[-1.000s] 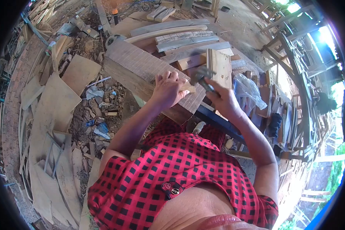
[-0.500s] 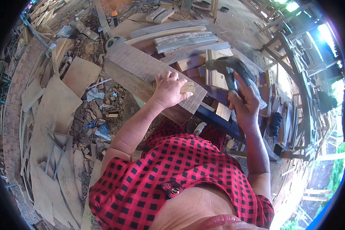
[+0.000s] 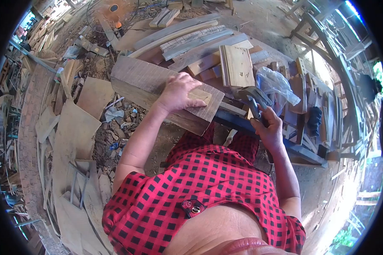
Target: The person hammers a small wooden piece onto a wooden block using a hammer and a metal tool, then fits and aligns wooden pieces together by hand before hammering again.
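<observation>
My right hand is closed round a claw hammer, its dark head in front of the stacked wood. Against the top of a thick wooden beam, my left hand grips a small pale wood block, with the thumb along its near edge. Part of that block is hidden under the fingers. The hammer head is apart from the block, to its right. The beam lies across in front of my body.
Several boards lie fanned out beyond the beam. A pale panel and a clear plastic bag are near the hammer. Plywood sheets and scrap cover the ground at left. A dark bar runs under the right arm.
The hammer has come down from its raised position and moved lower with my right hand. My left hand remains on the block. The whole view has shifted slightly.
</observation>
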Available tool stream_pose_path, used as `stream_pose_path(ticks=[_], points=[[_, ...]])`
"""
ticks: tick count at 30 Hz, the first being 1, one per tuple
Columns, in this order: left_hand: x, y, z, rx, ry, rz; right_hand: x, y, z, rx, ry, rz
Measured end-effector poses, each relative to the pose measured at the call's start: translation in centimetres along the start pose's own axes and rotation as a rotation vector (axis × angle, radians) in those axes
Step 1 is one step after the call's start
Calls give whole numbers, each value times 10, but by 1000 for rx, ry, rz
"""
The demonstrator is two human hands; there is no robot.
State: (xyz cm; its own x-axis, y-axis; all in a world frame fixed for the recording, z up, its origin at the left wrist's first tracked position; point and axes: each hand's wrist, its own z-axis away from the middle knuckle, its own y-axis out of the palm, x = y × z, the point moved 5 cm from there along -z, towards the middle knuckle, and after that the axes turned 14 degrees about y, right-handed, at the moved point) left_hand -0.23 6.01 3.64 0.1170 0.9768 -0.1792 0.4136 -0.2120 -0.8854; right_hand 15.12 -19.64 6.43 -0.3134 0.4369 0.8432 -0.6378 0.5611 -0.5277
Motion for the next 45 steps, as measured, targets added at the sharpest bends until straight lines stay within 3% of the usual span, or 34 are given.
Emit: stream_pose_path(ticks=[1, 3, 4, 6, 10, 14, 22, 28, 30, 31, 39, 45], points=[[2, -4, 5, -66, 5, -74, 1, -2, 0, 1, 5, -5], [8, -1, 10, -59, -101, -14, 28, -3, 9, -17, -376, 98], [11, 0, 15, -62, -210, 44, 34, -2, 7, -9, -373, 92], [7, 5, 14, -83, -251, 58, 54, 10, 9, 63, -673, 310], [3, 11, 9, -112, -296, -125, 60, 39, 9, 170, -760, 563], [6, 14, 9, -85, -298, -152, 74, 53, 19, 271, -892, 599], [6, 14, 7, -78, -284, -151, 63, 57, -8, 191, -815, 610], [10, 16, 6, -77, -286, -142, 69, 61, 17, 331, -996, 660], [8, 16, 6, -61, -251, -163, 63, 62, -7, 252, -887, 643], [7, 18, 7, -61, -249, -162, 58, 65, -21, 83, -879, 664], [11, 19, -4, -51, -285, -162, 76, 64, 24, 242, -1034, 607], [12, 23, -6, -113, -283, -158, 66, 57, 15, 238, -928, 624]])
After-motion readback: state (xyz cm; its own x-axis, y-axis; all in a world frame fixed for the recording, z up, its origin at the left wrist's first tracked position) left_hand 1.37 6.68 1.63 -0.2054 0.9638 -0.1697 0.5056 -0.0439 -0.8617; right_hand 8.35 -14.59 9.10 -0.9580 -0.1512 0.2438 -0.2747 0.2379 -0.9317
